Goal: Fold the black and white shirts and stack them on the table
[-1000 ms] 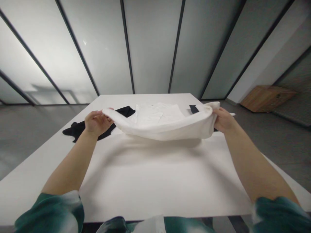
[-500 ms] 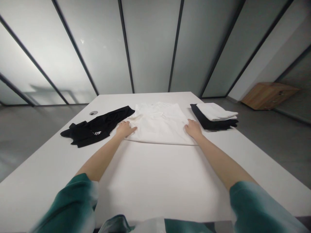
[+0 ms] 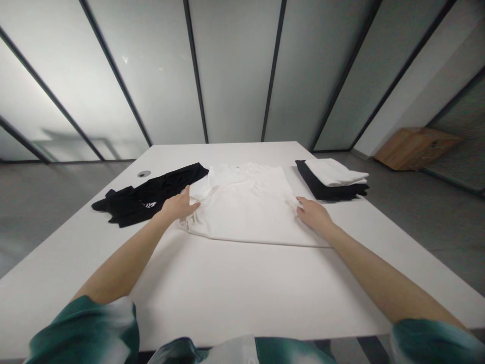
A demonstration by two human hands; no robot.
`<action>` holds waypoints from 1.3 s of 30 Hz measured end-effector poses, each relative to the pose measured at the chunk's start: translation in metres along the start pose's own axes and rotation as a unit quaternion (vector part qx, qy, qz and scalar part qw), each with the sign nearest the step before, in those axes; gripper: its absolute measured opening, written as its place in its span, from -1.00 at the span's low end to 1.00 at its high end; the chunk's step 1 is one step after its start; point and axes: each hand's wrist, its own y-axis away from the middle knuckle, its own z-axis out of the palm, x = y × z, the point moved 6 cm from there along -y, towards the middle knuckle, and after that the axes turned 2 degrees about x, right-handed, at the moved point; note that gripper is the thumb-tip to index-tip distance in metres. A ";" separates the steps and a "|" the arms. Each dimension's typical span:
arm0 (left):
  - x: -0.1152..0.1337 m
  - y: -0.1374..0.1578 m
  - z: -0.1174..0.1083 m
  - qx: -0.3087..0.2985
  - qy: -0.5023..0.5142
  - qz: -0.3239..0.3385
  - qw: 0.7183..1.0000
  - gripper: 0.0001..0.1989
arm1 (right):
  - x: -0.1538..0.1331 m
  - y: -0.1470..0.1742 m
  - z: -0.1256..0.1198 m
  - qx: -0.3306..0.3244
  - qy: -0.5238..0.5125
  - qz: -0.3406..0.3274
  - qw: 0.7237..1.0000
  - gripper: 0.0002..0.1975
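Observation:
A white T-shirt [image 3: 246, 207] lies spread on the white table in front of me, its neckline away from me and its hem nearest. My left hand [image 3: 177, 206] holds its left side, thumb over the cloth and index finger stretched outward; folds bunch beside the thumb. At the opposite side my right hand [image 3: 315, 215] has the edge between thumb and fingers. The undersides of both grips are hidden. Left of the shirt, close to my left hand, lies a black garment [image 3: 151, 194] with a small white print.
On the right of the table [image 3: 242, 288] a folded white garment [image 3: 335, 173] rests on folded black cloth [image 3: 326, 191]. A round grommet [image 3: 144, 174] sits at the far left. Behind stands a frosted glass partition [image 3: 235, 71]; a wooden cabinet [image 3: 413, 148] is at the right.
Both hands have moved toward me and farther apart. The white T-shirt's hem has come nearer and looks wider, with more folds at its left side.

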 end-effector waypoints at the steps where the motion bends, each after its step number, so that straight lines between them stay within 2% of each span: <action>1: -0.001 -0.004 0.000 0.015 0.006 -0.003 1.000 -0.14 | 0.005 -0.004 -0.003 0.000 -0.017 0.009 1.000 -0.57; 4: 0.004 -0.023 0.006 0.019 0.035 0.021 0.999 -0.30 | 0.020 -0.022 -0.017 0.035 -0.099 0.028 0.994 -0.71; 7: 0.009 -0.046 0.010 0.003 0.080 0.050 0.995 -0.60 | 0.034 -0.037 -0.039 0.116 -0.215 0.043 0.969 -0.77; 10: 0.008 -0.063 -0.002 0.030 0.143 0.076 0.986 -0.84 | 0.042 -0.045 -0.059 0.181 -0.309 0.059 0.932 -0.83; 12: 0.001 -0.072 -0.013 0.053 0.221 0.084 0.970 -0.90 | 0.043 -0.052 -0.070 0.212 -0.347 0.073 0.911 -0.86; 14: -0.010 -0.082 -0.025 0.068 0.347 0.069 0.933 -0.90 | 0.043 -0.062 -0.079 0.247 -0.372 0.078 0.891 -0.88; 17: -0.028 -0.106 -0.045 0.114 0.536 0.035 0.836 -0.89 | 0.046 -0.092 -0.089 0.308 -0.388 0.089 0.864 -0.88; 20: -0.037 -0.137 -0.066 0.179 0.625 -0.015 0.760 -0.91 | 0.054 -0.137 -0.091 0.360 -0.373 0.139 0.844 -0.83; 22: -0.035 -0.156 -0.074 0.203 0.643 -0.051 0.737 -0.85 | 0.055 -0.170 -0.085 0.349 -0.352 0.169 0.852 -0.77; 23: -0.031 -0.163 -0.075 0.209 0.636 -0.066 0.740 -0.76 | 0.052 -0.186 -0.079 0.317 -0.343 0.170 0.868 -0.73; 24: -0.025 -0.168 -0.073 0.211 0.617 -0.075 0.755 -0.66 | 0.047 -0.199 -0.071 0.278 -0.335 0.163 0.886 -0.66; 26: -0.008 -0.169 -0.064 0.197 0.535 -0.066 0.819 -0.45 | 0.032 -0.212 -0.053 0.196 -0.314 0.132 0.920 -0.47; 29: 0.022 -0.151 -0.030 0.126 0.326 0.003 0.937 -0.27 | 0.005 -0.196 -0.027 0.113 -0.243 0.060 0.961 -0.30; 31: 0.033 -0.128 -0.002 0.074 0.190 0.038 0.978 -0.25 | -0.007 -0.167 -0.011 0.065 -0.173 0.016 0.983 -0.30; 34: 0.030 -0.088 0.027 0.034 0.076 0.049 0.995 -0.22 | -0.010 -0.114 0.009 -0.009 -0.090 -0.009 0.996 -0.39; 36: 0.019 -0.062 0.032 0.046 0.051 0.025 0.997 -0.20 | -0.001 -0.082 0.015 -0.033 -0.053 0.007 0.998 -0.42; 39: 0.000 -0.029 0.028 0.059 0.047 -0.032 0.997 -0.21 | 0.015 -0.044 0.012 -0.027 -0.017 0.039 0.999 -0.42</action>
